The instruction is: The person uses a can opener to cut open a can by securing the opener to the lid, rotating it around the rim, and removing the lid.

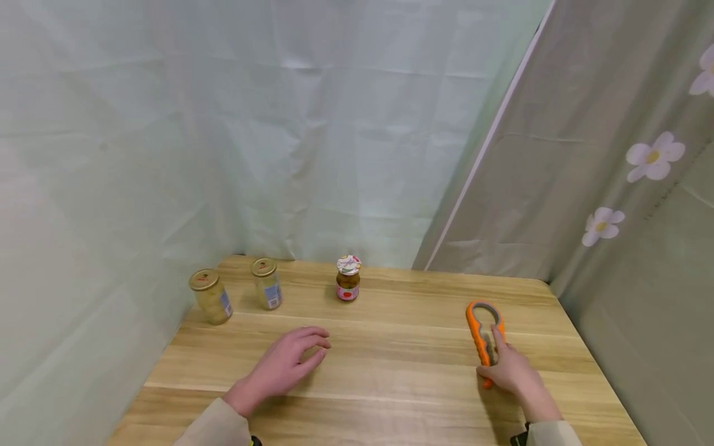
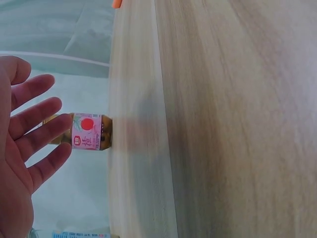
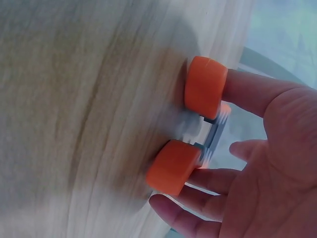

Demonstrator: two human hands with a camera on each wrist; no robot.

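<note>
At the right of the table, my right hand holds an orange and grey jar opener by its handles. In the right wrist view, the thumb lies against one orange handle end and fingers lie against the other. The opener's looped end points toward the back. My left hand hovers over the left-centre of the table with relaxed, spread fingers and nothing in it. Beyond it stands a small jar with a patterned lid and pink label, seen also behind the fingers in the left wrist view.
Two taller glass jars with gold lids stand upright at the back left, one jar nearer the left edge, the other jar beside it. Pale curtains hang behind and beside the wooden table.
</note>
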